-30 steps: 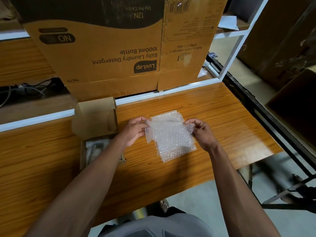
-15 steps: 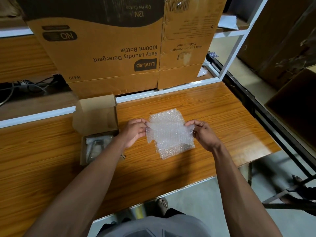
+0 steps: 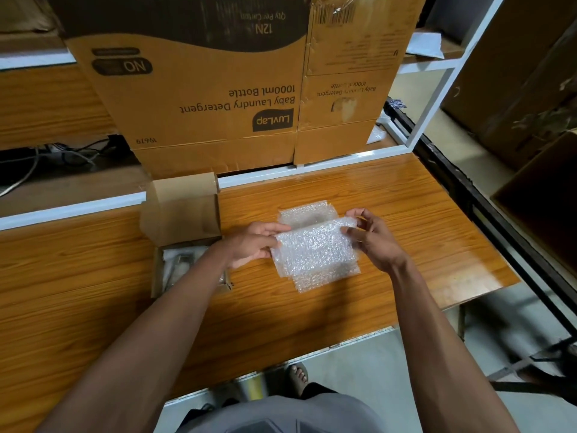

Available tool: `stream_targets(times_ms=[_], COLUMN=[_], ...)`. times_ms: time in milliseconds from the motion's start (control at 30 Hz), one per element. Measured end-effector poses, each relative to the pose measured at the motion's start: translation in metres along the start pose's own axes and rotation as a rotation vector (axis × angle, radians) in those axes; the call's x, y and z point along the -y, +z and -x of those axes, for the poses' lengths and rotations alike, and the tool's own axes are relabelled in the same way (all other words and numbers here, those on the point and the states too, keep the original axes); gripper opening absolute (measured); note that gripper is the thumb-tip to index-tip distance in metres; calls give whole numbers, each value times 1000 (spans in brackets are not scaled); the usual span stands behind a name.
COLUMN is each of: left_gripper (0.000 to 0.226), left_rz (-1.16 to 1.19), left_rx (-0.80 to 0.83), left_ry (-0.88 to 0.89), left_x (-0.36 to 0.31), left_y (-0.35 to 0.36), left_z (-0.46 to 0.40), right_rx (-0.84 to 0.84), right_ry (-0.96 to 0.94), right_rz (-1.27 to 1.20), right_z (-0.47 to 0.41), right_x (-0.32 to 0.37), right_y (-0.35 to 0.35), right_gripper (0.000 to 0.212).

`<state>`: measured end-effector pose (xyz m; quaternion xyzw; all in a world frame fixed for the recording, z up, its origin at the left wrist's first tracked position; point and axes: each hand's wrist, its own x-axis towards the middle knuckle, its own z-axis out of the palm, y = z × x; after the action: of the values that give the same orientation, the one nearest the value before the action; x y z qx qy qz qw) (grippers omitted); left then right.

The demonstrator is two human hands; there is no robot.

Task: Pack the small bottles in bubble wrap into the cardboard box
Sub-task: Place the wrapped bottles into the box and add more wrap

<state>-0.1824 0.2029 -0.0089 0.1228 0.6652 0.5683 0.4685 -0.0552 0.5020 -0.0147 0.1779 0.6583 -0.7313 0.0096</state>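
Note:
A clear sheet of bubble wrap (image 3: 315,254) hangs just above a stack of more sheets on the wooden table (image 3: 421,239). My left hand (image 3: 254,243) pinches its left edge and my right hand (image 3: 370,237) pinches its upper right corner. To the left stands a small cardboard box (image 3: 184,214), lid flap raised, partly hidden by my left forearm. Inside it lie pale wrapped items (image 3: 178,264); whether they are bottles I cannot tell. No bare bottle is visible.
A large LuvLap detergent carton (image 3: 212,98) stands behind the table on a white-framed shelf (image 3: 437,98). Cables (image 3: 56,154) lie at the back left. The table's right edge drops to a dark metal frame (image 3: 468,195) and floor.
The top bubble wrap sheet has been lifted off the stack and shifted toward me, exposing the sheets beneath. Both hands rose slightly with it.

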Motion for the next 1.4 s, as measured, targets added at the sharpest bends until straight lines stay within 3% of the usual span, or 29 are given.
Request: stream_targets(times_ms=[267,467,600,767,1133,1200,1333,1400], left_gripper=[59,66,70,58,92,92,50,41], left_rz=[-50,-83,-172,-405,-653,-620,-340,-166], left_rx=[186,289,198,37,-381,-401,-341,-317], left_ry=[-83,-27,-4,114,263,257,249,226], left_x=[-16,-19,-20,-21,-17,-15,-13,-10], left_y=[5,7,2,-7,33,36,33,28], left_z=[13,8,7,17,3,1,5,6], right_rx=[4,34,38,-77,-63,-40,-19,-24], right_ry=[-36,-23,-36,-45,-95,-92,-86,-53], right_rz=[85,118,135,127,139,112,-3,-146], right_z=[-11,-20,-23,-28,-31,-30,-27,-22], right_x=[15,20,19,19,35,38,41,41], right_y=[11,27,36,37,88,96,104,107], right_gripper=[44,41,34,32,39,42,54,65])
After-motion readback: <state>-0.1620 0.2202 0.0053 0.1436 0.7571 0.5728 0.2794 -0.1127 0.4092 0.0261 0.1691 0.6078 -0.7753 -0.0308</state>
